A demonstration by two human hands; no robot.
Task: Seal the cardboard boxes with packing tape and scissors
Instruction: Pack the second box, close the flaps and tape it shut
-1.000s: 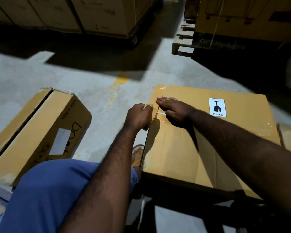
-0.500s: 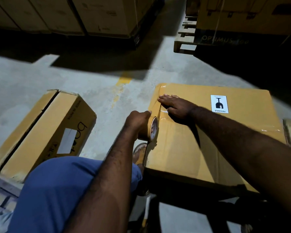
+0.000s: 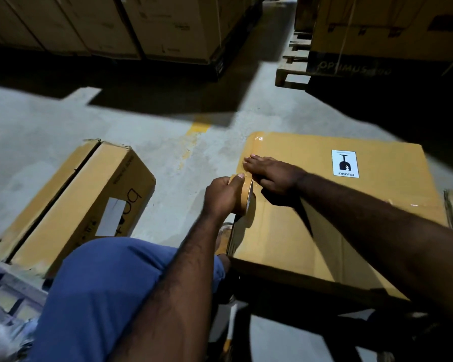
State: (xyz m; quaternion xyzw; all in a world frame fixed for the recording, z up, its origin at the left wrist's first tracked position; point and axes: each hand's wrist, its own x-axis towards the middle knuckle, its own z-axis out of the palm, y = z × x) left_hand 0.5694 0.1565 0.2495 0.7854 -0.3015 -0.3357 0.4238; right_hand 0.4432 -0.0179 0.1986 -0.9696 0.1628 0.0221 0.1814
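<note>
My left hand [image 3: 221, 195] held the roll [image 3: 243, 198] against the left edge of the box [image 3: 324, 231]. Just right of it, my right hand [image 3: 270, 173] lay flat on the box top. I saw a label [image 3: 345, 163] further right, a second box [image 3: 84, 202] on the floor [image 3: 168, 158] well left, and a pallet [image 3: 290, 74] far beyond both hands.

L hand [image 3: 220, 195] curled, grips tape roll [image 3: 242, 202] | R hand [image 3: 272, 173] flat, palm dn, fingers [image 3: 255, 162] straight | both arms fwd

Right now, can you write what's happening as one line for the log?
left hand: grips brown packing-tape roll | right hand: presses flat on tan cardboard box | step: taping box edge
</note>
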